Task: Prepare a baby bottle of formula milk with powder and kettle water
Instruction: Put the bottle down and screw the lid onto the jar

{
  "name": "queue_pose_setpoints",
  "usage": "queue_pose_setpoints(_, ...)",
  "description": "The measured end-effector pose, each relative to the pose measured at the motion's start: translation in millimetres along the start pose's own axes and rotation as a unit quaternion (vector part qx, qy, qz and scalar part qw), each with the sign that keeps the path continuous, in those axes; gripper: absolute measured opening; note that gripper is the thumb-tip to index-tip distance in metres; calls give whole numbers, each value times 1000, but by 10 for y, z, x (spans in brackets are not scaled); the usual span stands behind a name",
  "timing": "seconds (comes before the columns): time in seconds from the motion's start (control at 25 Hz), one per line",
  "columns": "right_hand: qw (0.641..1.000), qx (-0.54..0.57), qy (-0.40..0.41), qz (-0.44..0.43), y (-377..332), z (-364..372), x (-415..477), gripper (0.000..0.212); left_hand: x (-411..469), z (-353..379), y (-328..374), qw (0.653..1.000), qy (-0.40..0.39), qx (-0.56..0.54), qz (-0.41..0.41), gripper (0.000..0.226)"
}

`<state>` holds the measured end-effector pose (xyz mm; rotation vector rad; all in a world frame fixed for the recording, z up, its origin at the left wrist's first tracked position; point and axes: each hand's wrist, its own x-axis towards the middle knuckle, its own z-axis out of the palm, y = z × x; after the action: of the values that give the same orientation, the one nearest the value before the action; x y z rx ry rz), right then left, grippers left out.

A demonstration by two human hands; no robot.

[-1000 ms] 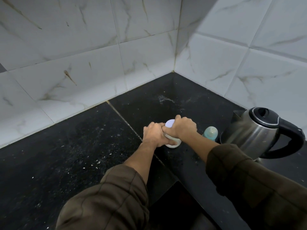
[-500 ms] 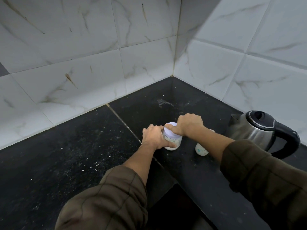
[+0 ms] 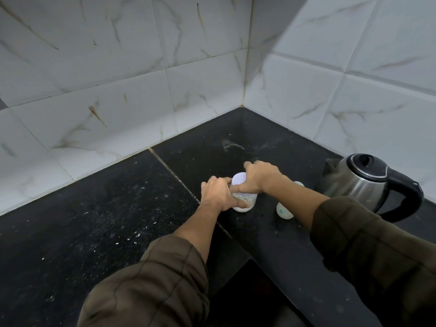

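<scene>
A small clear jar of white powder (image 3: 245,204) with a pale lid (image 3: 238,179) stands on the black counter (image 3: 118,220) in the corner. My left hand (image 3: 218,195) grips the jar's body from the left. My right hand (image 3: 259,177) grips the lid from above and the right. Just to the right of the jar, a pale baby bottle (image 3: 284,211) stands half hidden behind my right forearm. A steel kettle (image 3: 358,185) with a black lid and handle sits at the far right.
White marble-look tiled walls (image 3: 141,90) meet in a corner behind the jar. The counter is L-shaped, with a dark recess (image 3: 254,296) cutting in at the front between my arms. Pale specks are scattered over the counter's left part.
The view has shifted slightly, and my hands hold their grip on jar and lid. My right hand has turned a little on the lid. The bottle's top is now hidden by my forearm.
</scene>
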<state>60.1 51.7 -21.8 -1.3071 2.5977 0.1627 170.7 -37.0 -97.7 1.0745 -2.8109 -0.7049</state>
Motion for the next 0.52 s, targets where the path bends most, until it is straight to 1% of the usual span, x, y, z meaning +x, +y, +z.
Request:
queue_pose_setpoints(0.04,1000,9,-19,-11,-6,-7,11,76,0,-3,3,1000,0,0,0,70)
queue_pose_setpoints(0.08,1000,8,-17,-13,-16,3,8,73,1,1,1,1000,1,-2,-1,70)
queue_pose_setpoints(0.12,1000,1,5,-3,-27,27,-3,73,-2,6,-1,1000,2,-4,0,68)
queue_pose_setpoints(0.2,997,-43,57,29,-57,67,-38,80,-10,7,1,1000,-1,-5,-1,67)
queue_pose_setpoints(0.24,995,-67,62,38,-69,70,-43,82,-6,3,4,1000,-2,-2,0,67)
queue_pose_setpoints(0.28,995,-71,53,36,-69,63,-32,82,2,0,2,1000,-4,4,0,67)
queue_pose_setpoints(0.32,998,-49,29,22,-56,48,-9,81,8,-6,4,1000,-6,10,0,68)
queue_pose_setpoints(0.4,1000,12,-27,-10,-36,0,23,75,6,-14,7,1000,-8,16,0,70)
queue_pose_setpoints(0.44,999,27,-30,-14,-35,-9,20,68,0,-14,10,1000,-7,16,0,70)
queue_pose_setpoints(0.52,999,37,10,3,-59,31,-12,52,0,17,16,1000,1,12,-1,64)
